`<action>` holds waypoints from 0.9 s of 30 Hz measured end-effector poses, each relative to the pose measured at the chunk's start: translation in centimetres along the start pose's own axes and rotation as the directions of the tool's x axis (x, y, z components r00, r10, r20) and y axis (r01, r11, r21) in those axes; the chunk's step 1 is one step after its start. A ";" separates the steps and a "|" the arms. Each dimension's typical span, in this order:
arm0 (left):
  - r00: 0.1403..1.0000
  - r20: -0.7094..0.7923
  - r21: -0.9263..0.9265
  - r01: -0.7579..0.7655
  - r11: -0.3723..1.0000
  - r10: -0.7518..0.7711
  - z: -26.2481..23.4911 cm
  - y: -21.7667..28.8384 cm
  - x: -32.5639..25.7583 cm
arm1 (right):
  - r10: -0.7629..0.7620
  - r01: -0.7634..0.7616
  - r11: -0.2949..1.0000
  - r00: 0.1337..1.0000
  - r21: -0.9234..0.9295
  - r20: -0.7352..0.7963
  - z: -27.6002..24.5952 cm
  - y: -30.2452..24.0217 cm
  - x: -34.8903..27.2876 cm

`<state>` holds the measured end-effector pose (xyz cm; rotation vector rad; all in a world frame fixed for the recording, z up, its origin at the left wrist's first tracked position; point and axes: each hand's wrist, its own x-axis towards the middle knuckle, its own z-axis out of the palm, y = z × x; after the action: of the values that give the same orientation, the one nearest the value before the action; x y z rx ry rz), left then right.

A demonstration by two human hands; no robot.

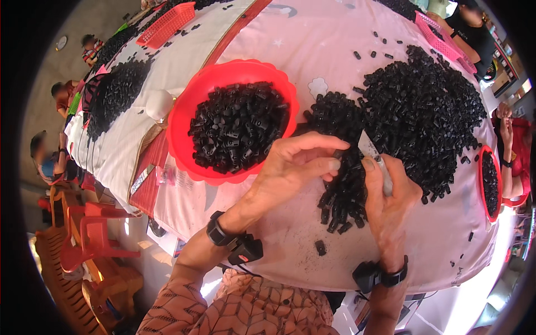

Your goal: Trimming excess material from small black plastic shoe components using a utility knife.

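My left hand [298, 164] is over the near edge of the heap, thumb and forefinger closed on a small black plastic piece [338, 153], partly hidden by the fingertips. My right hand [391, 187] grips a small knife [367, 146] by its pale handle, blade pointing up and toward the left fingertips. Beneath and beyond both hands spreads a big pile of black plastic pieces [419, 111]. To the left stands a red scalloped bowl [181, 131], holding many similar pieces [240, 128].
A single black piece [320, 247] lies on the pink cloth [279, 245] near me. Red and pink baskets [167, 25] stand farther off. At right, a person in red [519, 151] sits by a red bowl [482, 184]. Chairs [89, 234] stand at lower left.
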<state>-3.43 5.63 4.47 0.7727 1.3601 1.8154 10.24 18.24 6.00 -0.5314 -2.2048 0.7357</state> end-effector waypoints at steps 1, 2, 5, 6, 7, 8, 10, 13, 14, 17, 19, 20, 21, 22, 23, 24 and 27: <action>0.999 0.035 -0.006 0.027 1.000 -0.026 -0.3 -0.1 0.0 | 0.002 -0.002 1.000 1.000 -0.008 -0.007 0.0 0.2 0.0; 0.999 0.040 -0.011 0.018 1.000 -0.018 -0.3 -0.2 0.1 | -0.005 0.005 1.000 1.000 -0.016 -0.010 0.0 0.2 0.0; 0.999 0.037 -0.046 0.000 0.999 0.002 -0.2 -0.2 0.0 | 0.007 -0.007 1.000 1.000 -0.013 -0.004 0.0 0.2 0.0; 0.999 0.047 -0.057 0.026 0.998 -0.023 -0.2 -0.1 0.0 | -0.001 0.001 1.000 1.000 -0.017 -0.001 0.1 0.1 0.1; 0.997 0.057 -0.068 0.052 0.996 -0.048 -0.2 0.0 -0.1 | 0.011 -0.011 1.000 1.000 -0.010 0.003 0.2 0.1 0.1; 0.998 0.053 -0.074 0.045 0.996 -0.042 -0.2 0.1 -0.1 | 0.023 -0.023 1.000 1.000 -0.003 0.008 0.2 -0.1 0.1; 0.997 0.051 -0.081 0.063 0.995 -0.059 -0.1 0.3 -0.2 | 0.017 -0.017 1.000 1.000 -0.013 0.020 0.1 -0.1 0.2; 0.997 0.069 -0.102 0.040 0.994 -0.033 -0.3 -0.1 -0.1 | 0.005 -0.005 1.000 1.000 -0.010 0.030 0.2 0.3 0.1; 0.998 0.065 -0.107 0.034 0.994 -0.027 -0.4 -0.3 -0.1 | 0.006 -0.005 1.000 1.000 -0.019 0.029 0.2 0.2 0.1; 0.998 0.060 -0.109 0.005 0.994 0.001 -0.3 -0.5 -0.1 | -0.015 0.016 0.999 1.000 -0.029 0.025 0.4 0.3 0.1; 0.999 0.035 -0.100 0.017 0.995 -0.014 -0.3 -0.5 -0.3 | -0.034 0.034 0.999 0.999 -0.031 0.019 0.5 0.5 0.0; 0.999 0.032 -0.103 0.016 0.995 -0.012 -0.3 -0.7 -0.3 | -0.032 0.032 0.999 0.999 -0.028 0.017 0.5 0.5 -0.1; 0.999 0.032 -0.102 0.015 0.995 -0.012 -0.3 -0.8 -0.3 | -0.030 0.031 0.999 0.999 -0.024 0.014 0.6 0.5 -0.1; 0.999 0.032 -0.101 0.015 0.995 -0.012 -0.3 -0.9 -0.3 | -0.033 0.033 0.999 0.999 -0.024 0.016 0.5 0.3 -0.1; 1.000 0.029 -0.102 0.014 0.995 -0.011 -0.2 -0.8 -0.3 | -0.018 0.019 1.000 0.999 -0.024 0.031 0.4 0.1 -0.1; 1.000 0.021 -0.085 0.016 0.996 -0.014 -0.2 -0.7 -0.3 | -0.003 0.004 1.000 0.999 -0.024 0.047 0.4 0.0 -0.1; 1.000 0.004 -0.067 0.020 0.998 -0.020 0.0 -0.8 -0.4 | -0.046 0.046 0.999 0.999 -0.005 0.027 0.6 0.1 -0.2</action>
<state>-3.11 5.46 3.66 0.7242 1.2929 1.8336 9.94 18.05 5.53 -0.4748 -2.2367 0.7169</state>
